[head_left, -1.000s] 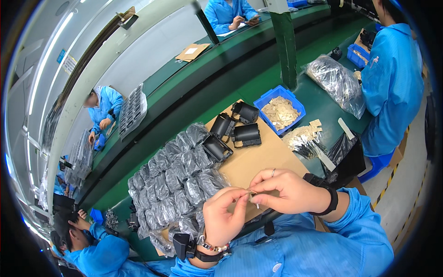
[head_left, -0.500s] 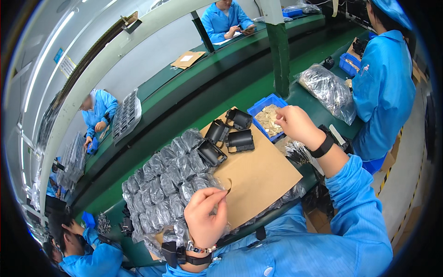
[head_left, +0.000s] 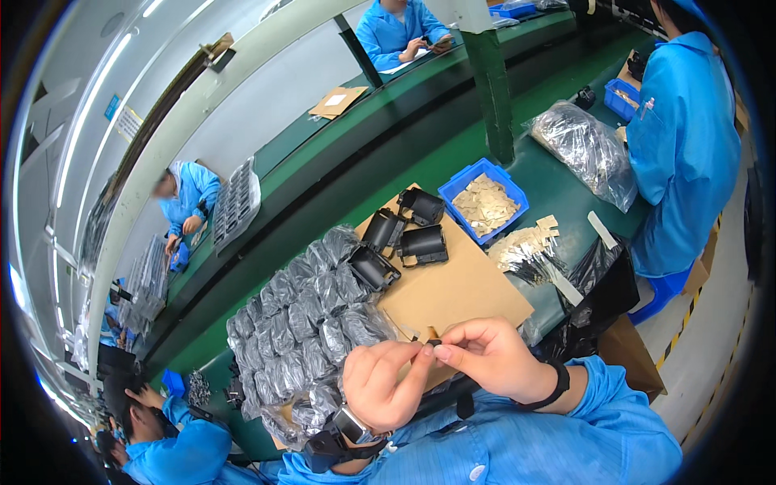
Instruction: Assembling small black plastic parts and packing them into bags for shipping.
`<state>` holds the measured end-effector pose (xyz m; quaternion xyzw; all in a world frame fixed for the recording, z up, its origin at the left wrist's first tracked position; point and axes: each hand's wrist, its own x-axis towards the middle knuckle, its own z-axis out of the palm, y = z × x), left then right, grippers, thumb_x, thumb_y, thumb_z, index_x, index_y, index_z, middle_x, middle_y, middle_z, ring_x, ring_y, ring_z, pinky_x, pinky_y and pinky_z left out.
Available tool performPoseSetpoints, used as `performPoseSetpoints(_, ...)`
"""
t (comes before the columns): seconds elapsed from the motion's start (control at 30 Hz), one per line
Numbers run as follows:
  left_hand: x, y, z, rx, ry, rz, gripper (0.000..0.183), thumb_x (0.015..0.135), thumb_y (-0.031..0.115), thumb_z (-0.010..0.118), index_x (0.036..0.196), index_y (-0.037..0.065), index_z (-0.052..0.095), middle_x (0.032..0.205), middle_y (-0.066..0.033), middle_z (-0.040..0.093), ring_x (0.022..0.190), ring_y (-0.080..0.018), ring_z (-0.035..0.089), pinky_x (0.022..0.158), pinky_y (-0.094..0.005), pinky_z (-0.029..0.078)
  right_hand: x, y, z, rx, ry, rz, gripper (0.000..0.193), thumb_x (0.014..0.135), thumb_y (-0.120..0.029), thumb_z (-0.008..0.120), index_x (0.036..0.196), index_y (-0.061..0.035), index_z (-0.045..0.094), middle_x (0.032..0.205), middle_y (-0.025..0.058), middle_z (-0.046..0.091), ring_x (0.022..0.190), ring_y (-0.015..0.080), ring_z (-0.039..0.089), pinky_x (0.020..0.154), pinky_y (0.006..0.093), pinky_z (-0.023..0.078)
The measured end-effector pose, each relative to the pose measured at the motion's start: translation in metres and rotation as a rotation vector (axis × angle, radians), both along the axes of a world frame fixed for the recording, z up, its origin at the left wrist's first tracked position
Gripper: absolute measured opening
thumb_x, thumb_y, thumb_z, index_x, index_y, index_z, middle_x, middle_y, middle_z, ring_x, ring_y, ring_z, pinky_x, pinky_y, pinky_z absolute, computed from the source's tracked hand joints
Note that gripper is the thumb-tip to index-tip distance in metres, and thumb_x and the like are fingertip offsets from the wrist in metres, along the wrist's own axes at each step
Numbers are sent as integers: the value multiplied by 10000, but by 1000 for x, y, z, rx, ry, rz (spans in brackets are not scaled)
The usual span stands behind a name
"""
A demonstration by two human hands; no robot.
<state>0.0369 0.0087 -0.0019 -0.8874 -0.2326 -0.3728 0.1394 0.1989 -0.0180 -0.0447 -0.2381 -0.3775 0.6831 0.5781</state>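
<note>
My left hand [head_left: 386, 386] and my right hand [head_left: 495, 362] meet over the front of a brown cardboard sheet [head_left: 477, 295]. Both are closed, thumbs and fingertips pinched around a small black-and-brown strip [head_left: 434, 340]. Fingers cover much of it, so its full shape is hidden. Several black plastic housings [head_left: 422, 245] rest at the sheet's far left corner. Left of them lie rows of bagged parts [head_left: 303, 311] in clear grey plastic. Beyond the sheet's far right edge is a blue bin [head_left: 447, 194] of flat tan pieces [head_left: 487, 204].
Thin wired parts with tan ends [head_left: 525, 246] lie right of the sheet, near a black plastic bag [head_left: 602, 279]. A large clear bag [head_left: 582, 149] sits farther back. A green post [head_left: 493, 105] rises behind the bin. A co-worker in blue [head_left: 687, 145] stands at right; others sit along the benches.
My right hand has come back from the blue bin to my left hand, and their fingertips now meet at the strip. Before, my left hand alone held a thin dark strip.
</note>
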Motion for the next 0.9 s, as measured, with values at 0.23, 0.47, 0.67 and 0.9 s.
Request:
performPoseSetpoints(0.23,29,30,16,-135,175,-87,221,633,82,709,839,30,650,925,-100,611,801,-250,575,641,-358,414,24,-2,-13,12,-79,-297,64,893,-29,562,904,25,593,829,19,603,768,49,536,676,199,438)
performPoseSetpoints(0.47,26,88,-20,-170,676,280,188,788,163,560,869,23,656,1231,-143,539,1233,-325,412,1051,-531,226,41,-2,-20,60,-44,-533,113,913,-117,557,917,-4,559,810,-2,577,759,44,513,711,197,413)
performPoseSetpoints(0.67,29,78,-10,-179,656,221,187,780,80,547,938,17,625,1063,-125,584,1202,-329,438,1041,-557,248,44,-6,-22,79,-47,-585,122,916,-122,554,937,-2,562,818,0,577,766,46,515,719,195,409)
performPoseSetpoints(0.9,17,22,0,-859,-63,-89,247,777,-98,548,1011,-18,556,1025,-127,563,1062,-269,521,909,-346,421,30,-17,-16,-5,-32,-320,78,906,-57,553,943,12,562,818,-33,544,739,28,481,659,184,396)
